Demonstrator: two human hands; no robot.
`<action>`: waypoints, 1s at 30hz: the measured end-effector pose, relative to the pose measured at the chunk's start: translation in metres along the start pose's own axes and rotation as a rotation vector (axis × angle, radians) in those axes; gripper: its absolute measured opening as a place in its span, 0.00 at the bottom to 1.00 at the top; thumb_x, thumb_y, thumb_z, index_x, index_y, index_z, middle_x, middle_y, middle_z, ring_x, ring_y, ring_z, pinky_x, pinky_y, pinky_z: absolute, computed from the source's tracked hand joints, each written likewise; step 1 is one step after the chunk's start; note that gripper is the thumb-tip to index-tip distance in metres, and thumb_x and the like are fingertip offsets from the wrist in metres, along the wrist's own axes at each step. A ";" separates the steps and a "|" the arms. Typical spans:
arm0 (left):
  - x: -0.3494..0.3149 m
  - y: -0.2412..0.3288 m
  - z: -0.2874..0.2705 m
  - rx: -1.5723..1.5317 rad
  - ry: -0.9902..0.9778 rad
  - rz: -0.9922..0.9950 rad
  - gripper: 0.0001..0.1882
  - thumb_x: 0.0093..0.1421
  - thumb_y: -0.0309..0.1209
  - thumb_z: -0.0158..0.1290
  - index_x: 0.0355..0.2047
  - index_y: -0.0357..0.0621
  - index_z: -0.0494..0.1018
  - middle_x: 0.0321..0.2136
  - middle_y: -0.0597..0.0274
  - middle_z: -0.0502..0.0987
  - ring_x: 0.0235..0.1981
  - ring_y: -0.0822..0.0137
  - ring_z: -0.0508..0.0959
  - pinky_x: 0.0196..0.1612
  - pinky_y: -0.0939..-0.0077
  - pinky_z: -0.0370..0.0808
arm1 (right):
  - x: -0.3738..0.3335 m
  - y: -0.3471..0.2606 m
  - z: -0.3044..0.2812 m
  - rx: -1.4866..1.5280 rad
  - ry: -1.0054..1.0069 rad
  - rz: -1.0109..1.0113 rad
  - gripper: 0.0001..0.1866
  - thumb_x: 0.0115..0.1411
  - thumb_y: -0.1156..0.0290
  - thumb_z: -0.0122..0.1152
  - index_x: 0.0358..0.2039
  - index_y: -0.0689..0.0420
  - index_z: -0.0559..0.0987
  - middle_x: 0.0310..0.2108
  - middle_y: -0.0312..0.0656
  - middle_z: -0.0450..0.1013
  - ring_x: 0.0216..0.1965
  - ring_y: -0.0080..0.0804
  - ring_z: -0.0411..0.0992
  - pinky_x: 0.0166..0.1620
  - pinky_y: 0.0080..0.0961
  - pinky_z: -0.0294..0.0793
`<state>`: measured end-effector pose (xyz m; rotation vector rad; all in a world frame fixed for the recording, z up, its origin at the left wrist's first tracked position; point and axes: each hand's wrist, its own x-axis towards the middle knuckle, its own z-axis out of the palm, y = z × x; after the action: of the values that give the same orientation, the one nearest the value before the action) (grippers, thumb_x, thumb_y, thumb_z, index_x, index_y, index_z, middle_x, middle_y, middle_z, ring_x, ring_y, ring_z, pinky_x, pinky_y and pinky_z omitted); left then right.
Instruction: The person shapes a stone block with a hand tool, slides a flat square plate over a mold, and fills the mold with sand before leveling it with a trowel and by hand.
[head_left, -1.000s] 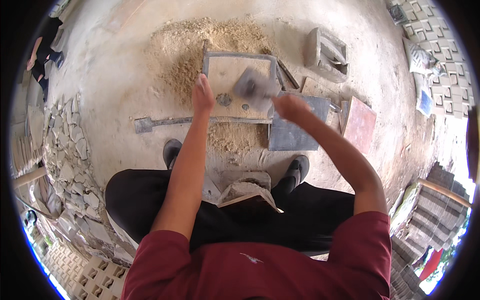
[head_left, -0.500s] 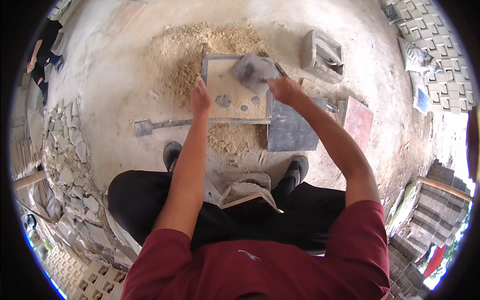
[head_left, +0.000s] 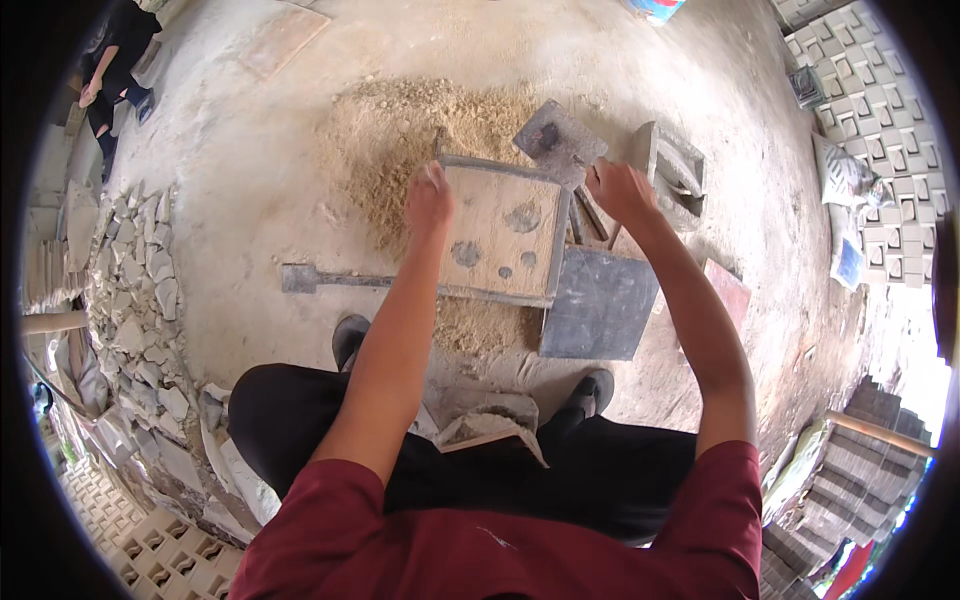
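In front of me on the floor is a rectangular metal mould (head_left: 508, 168) with pale sandy powder spread level inside and several round dark spots showing through. My left hand (head_left: 429, 203) is closed on the mould's left side, near its far corner. Just past the mould's far right corner, my right hand (head_left: 622, 192) grips a flat, square-bladed trowel (head_left: 562, 138), its blade raised and smudged with dark marks. Part of the trowel's handle is hidden by my fingers. A dark square plate (head_left: 600, 305) adjoins the mould on the right.
Loose sand (head_left: 375, 150) lies heaped beyond and left of the mould. A long metal lever (head_left: 335, 280) sticks out leftward. A hollow concrete block (head_left: 690, 215) stands at right. Broken slabs (head_left: 140, 290) pile at far left, near a seated person (head_left: 118, 65). Patterned blocks (head_left: 890, 130) are stacked far right.
The trowel has gone from over the powder to beyond the mould's far right corner, baring the surface beneath. My left hand stays at the mould's left side. The whole view has shifted.
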<state>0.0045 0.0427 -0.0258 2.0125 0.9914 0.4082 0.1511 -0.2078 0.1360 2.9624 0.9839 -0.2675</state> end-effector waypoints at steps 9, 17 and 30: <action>-0.004 0.028 0.004 0.038 -0.001 0.032 0.33 0.71 0.49 0.32 0.57 0.29 0.67 0.55 0.36 0.70 0.58 0.41 0.69 0.61 0.53 0.65 | 0.116 0.061 0.068 -0.232 -0.098 -0.046 0.13 0.61 0.68 0.49 0.32 0.57 0.82 0.37 0.53 0.79 0.42 0.53 0.78 0.44 0.46 0.78; -0.004 0.024 0.001 -0.011 0.011 0.032 0.32 0.71 0.49 0.34 0.57 0.30 0.67 0.55 0.36 0.70 0.58 0.42 0.69 0.60 0.53 0.65 | 0.148 0.001 0.097 -0.055 -0.349 -0.045 0.14 0.64 0.64 0.46 0.35 0.54 0.80 0.37 0.51 0.79 0.39 0.50 0.78 0.43 0.46 0.77; 0.001 0.014 0.006 -0.035 0.066 0.103 0.31 0.70 0.48 0.35 0.52 0.29 0.71 0.47 0.33 0.75 0.50 0.38 0.74 0.54 0.52 0.71 | 0.076 0.032 0.040 0.244 0.143 -0.101 0.13 0.62 0.61 0.52 0.34 0.54 0.81 0.33 0.53 0.77 0.37 0.57 0.75 0.41 0.48 0.74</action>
<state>0.0155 0.0356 -0.0177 2.0351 0.9162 0.5469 0.2238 -0.1906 0.0826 3.1936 1.2004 -0.1905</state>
